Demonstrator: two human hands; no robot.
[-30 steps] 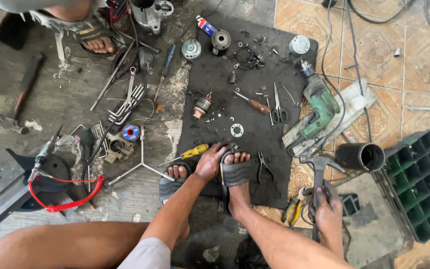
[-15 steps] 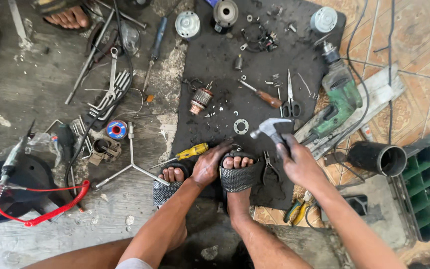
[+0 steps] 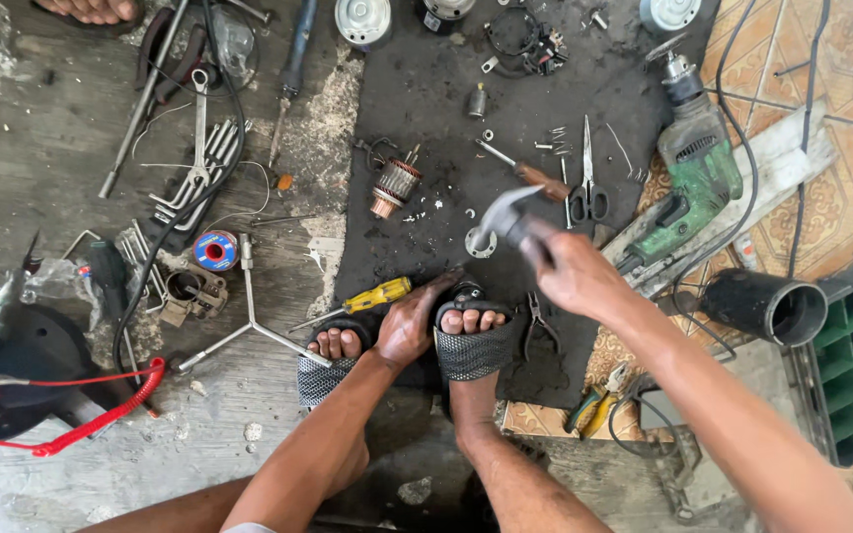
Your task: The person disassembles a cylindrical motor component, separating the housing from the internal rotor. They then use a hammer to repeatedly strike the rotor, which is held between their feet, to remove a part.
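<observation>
While the person squats with both sandalled feet [image 3: 402,347] on the edge of a black mat [image 3: 446,128], the left hand [image 3: 413,324] presses down between the feet, fingers curled around a small dark part [image 3: 466,292] at the right foot's toes; how tightly it grips cannot be told. At two o'clock from it, the right hand [image 3: 575,271] is closed on the handle of a hammer [image 3: 505,215], whose blurred steel head hangs above a metal ring [image 3: 476,243] on the mat. Just at nine o'clock of the left hand lies a yellow screwdriver [image 3: 367,299], and pliers [image 3: 537,321] lie at three o'clock of the right foot. Farther up the mat, at twelve o'clock, sit a copper-wound armature [image 3: 393,186], a wooden-handled screwdriver [image 3: 525,172] and scissors [image 3: 586,178]. A green drill [image 3: 698,168] lies at two o'clock, off the mat's corner. Wrenches [image 3: 194,163] lie on the floor at ten o'clock.
</observation>
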